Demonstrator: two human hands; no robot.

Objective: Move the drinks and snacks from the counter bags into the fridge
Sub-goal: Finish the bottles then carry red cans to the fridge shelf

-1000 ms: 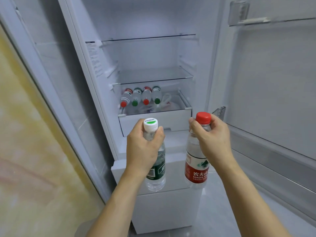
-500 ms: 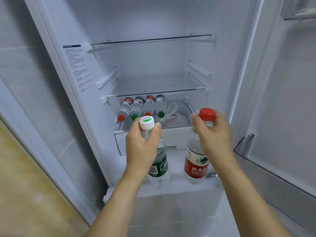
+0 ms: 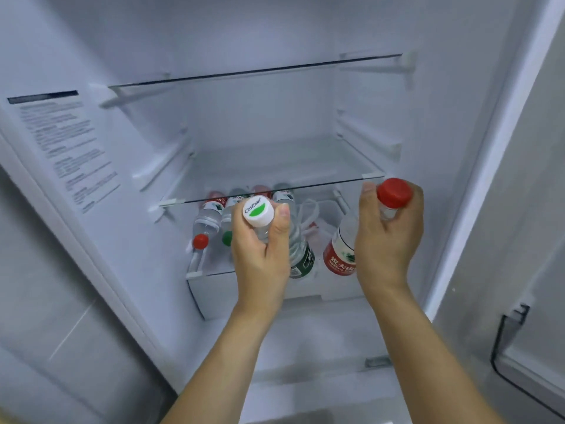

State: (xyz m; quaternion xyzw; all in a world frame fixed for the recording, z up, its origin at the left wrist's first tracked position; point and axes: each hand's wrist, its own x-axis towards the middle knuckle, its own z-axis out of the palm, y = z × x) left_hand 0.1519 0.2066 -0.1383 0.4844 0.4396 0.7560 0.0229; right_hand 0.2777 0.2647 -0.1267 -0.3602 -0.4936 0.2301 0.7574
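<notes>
1. The left hand (image 3: 263, 249) curls its fingers and thumb round the neck and shoulder of a green-label bottle (image 3: 301, 258), just under the white cap (image 3: 258, 212). The bottle hangs in the air in front of the open fridge, over the front edge of the drawer (image 3: 214, 289).
2. The right hand (image 3: 388, 240) grips a red-label bottle (image 3: 341, 255) the same way, fingers wrapped below the red cap (image 3: 393, 192). It leans with its base toward the drawer, just under the front right corner of the glass shelf (image 3: 275, 166).
3. Both bottles look full of water, so I judge them fairly heavy for their size, with the weight low and swinging from a neck grip.
4. The thin clear plastic walls probably dent under a hard squeeze; the neck ring and cap are the stiff parts, so the present hold is sound for carrying.
5. To lay one flat, a hold round the labelled middle would likely steady it better, since the label gives more friction than bare wet plastic.
6. Four bottles (image 3: 208, 221) already lie side by side at the drawer's left, caps toward the front; something white and soft lies at its right, too unclear to name.
7. Round bottles roll, so each new one is best nested against its neighbour.
</notes>
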